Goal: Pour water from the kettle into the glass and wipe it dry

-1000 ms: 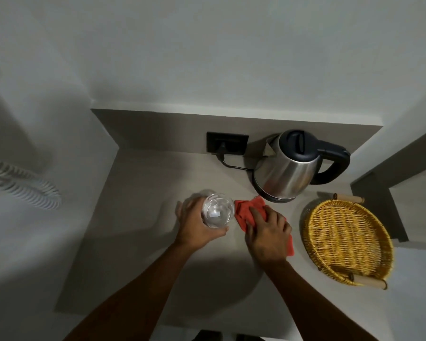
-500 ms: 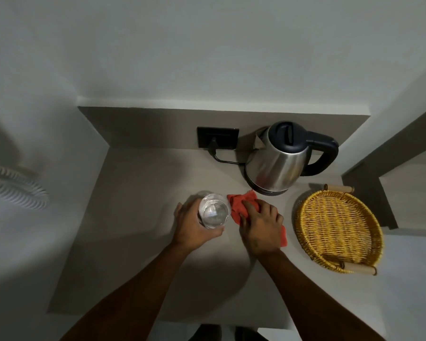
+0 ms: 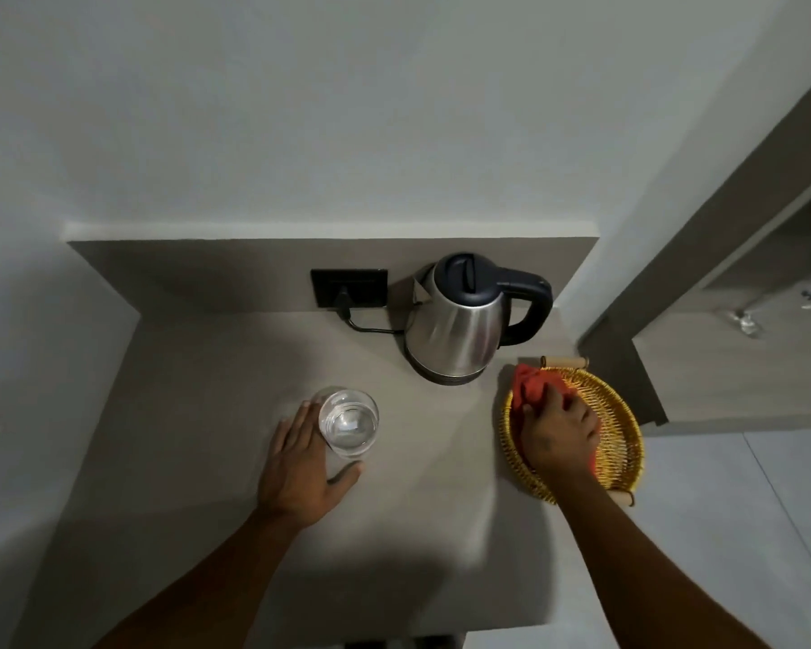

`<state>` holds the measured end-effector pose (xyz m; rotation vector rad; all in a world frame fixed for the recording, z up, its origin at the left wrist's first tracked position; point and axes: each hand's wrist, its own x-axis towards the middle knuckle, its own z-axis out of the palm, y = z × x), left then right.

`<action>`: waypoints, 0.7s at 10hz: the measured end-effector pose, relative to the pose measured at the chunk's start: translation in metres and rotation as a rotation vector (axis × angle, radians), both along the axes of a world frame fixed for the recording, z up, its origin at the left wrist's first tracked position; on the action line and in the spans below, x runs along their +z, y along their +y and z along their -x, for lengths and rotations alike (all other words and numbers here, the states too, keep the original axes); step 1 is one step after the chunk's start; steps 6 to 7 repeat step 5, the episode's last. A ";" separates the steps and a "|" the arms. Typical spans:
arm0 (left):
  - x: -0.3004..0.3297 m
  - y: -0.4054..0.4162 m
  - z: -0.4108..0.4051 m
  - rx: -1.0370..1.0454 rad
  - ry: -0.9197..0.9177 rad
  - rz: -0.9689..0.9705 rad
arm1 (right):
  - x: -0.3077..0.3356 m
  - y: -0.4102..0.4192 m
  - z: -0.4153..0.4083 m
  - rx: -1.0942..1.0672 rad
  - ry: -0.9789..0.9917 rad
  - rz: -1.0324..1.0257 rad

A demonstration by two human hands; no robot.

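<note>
Kettle (image 3: 460, 320) stands docked at far worktop (image 3: 207, 367). Left hand (image 3: 300, 466) loosely cups the glass (image 3: 348, 423); right hand (image 3: 558, 428) grips the red cloth (image 3: 532, 382) over the basket (image 3: 623, 442). Task appears near complete.

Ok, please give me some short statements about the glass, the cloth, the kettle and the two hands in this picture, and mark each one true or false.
1. The red cloth is over the wicker tray, under the right hand. True.
2. The left hand holds the kettle by its handle. False: the kettle stands alone near the wall socket, and the left hand is beside the glass.
3. The glass stands upright on the counter. True.
4. The glass lies inside the wicker tray. False: it is on the counter, to the left of the tray.
5. The kettle lid is open. False: the dark lid is closed.
</note>
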<state>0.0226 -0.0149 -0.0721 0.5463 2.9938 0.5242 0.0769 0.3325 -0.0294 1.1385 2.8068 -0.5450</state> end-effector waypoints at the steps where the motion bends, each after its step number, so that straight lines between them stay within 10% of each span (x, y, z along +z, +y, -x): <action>1: 0.004 0.004 0.003 -0.001 0.007 0.023 | -0.011 -0.002 0.004 0.010 -0.056 -0.013; 7: 0.036 -0.002 0.007 -0.053 -0.104 -0.143 | 0.026 -0.046 0.003 0.312 0.382 -0.074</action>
